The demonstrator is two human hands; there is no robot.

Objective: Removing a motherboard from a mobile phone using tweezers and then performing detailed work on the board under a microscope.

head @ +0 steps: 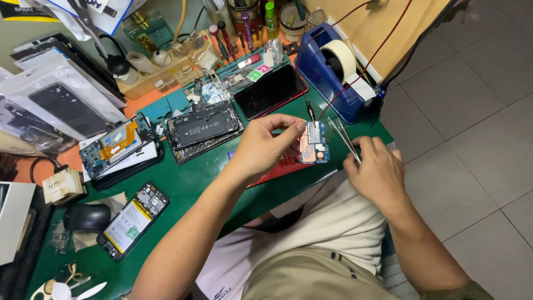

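Note:
My left hand [265,145] pinches a small blue circuit board [313,144] with a copper patch and a metal shield, held upright above the green mat's near edge. My right hand [377,172] grips metal tweezers [343,136], their tips pointing up and left, close to the board's right side. A probe on a red wire [355,72] hangs near the board's top. A red flat piece [280,166] lies on the mat under my left hand.
Opened phones [202,129] [133,221] [119,145] lie across the green mat [194,189]. A dark phone screen [269,89] and a blue tape dispenser [333,69] sit behind. A black mouse [87,215], packaged parts [61,100] and tool jars [244,16] crowd the left and back. Tiled floor lies right.

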